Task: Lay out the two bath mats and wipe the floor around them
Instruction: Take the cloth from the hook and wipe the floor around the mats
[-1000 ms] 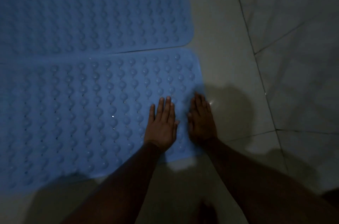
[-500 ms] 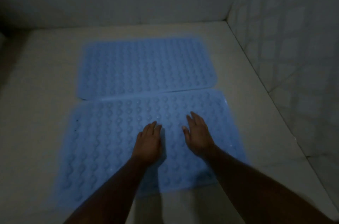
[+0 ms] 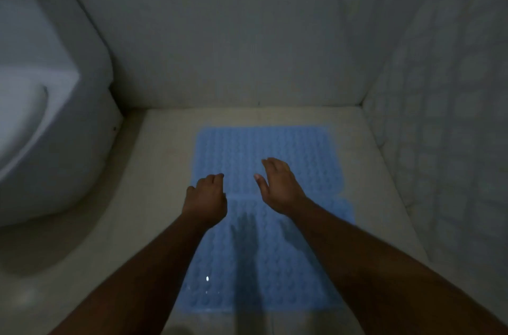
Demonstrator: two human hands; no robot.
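Observation:
Two blue bumpy bath mats lie flat on the pale floor, edge to edge. The far mat (image 3: 264,148) reaches toward the back wall and the near mat (image 3: 264,266) lies closer to me. My left hand (image 3: 207,197) hovers above the seam between them with its fingers curled and nothing in it. My right hand (image 3: 280,186) is raised over the same seam with its fingers apart, holding nothing. Their shadows fall on the near mat. The scene is dim and slightly blurred.
A white toilet (image 3: 41,128) fills the left side, with its base on the floor. A plain wall (image 3: 233,32) closes the back and a tiled wall (image 3: 445,142) runs along the right. Strips of bare floor (image 3: 154,169) border the mats on the left and right.
Both hands have lifted off the near mat, where they pressed flat. My view has pulled back and up, so both whole mats, the toilet and the walls now show.

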